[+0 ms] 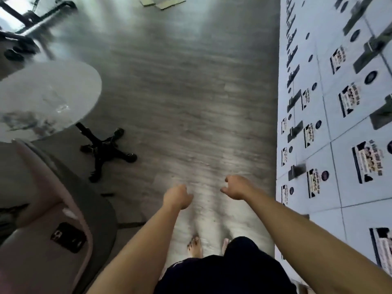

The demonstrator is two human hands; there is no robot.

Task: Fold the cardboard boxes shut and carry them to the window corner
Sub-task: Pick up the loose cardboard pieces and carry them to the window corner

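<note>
Nearest to us, two bare feet (194, 247) stand on the grey wood-grain floor (180, 102), partly covered by dark clothing at the bottom edge. Both forearms extend forward over the floor. Our left hand (177, 196) hangs with fingers loosely curled and holds nothing. Our right hand (234, 186) is likewise loosely curled, thumb apart from the fingers, and holds nothing. At lower left, a black phone (67, 237) lies on a pale pink padded seat (42, 240). Beyond it stands a round glass-topped desk (46, 96) on a black five-star base (106, 149). Along the right side runs a stack of white cardboard boxes (339, 124) with printed labels and dark tape strips; their flaps appear folded closed. At the far top edge, flat brown cardboard pieces (162, 2) lie on the floor, well apart from both hands.
</note>
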